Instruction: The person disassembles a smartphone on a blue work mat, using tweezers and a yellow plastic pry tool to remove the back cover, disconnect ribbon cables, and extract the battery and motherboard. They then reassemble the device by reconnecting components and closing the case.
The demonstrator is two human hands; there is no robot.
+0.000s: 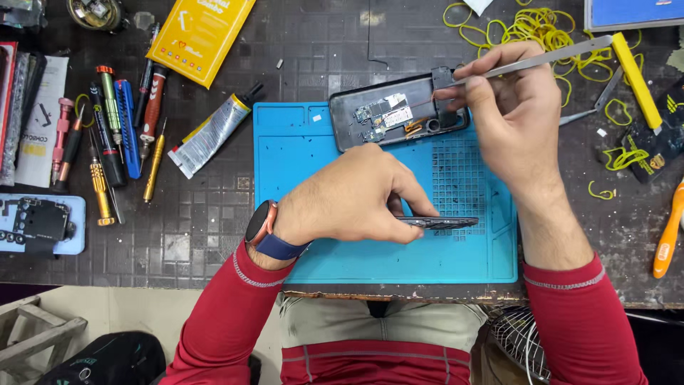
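My left hand [353,196] rests on the blue work mat [299,171] and grips a thin dark phone part [442,222] held on edge. My right hand [516,117] holds long metal tweezers [548,58], their tip touching a small black piece at the top edge of an opened phone back shell [399,114]. The shell lies across the mat's upper edge, with small circuit boards and an orange flex cable showing inside.
Several screwdrivers [114,128] lie at the left beside a glue tube [214,132] and a yellow packet [199,32]. Another phone body [39,224] sits at far left. Yellow rubber bands [534,25], a yellow-handled tool [634,78] and an orange tool [668,235] lie right.
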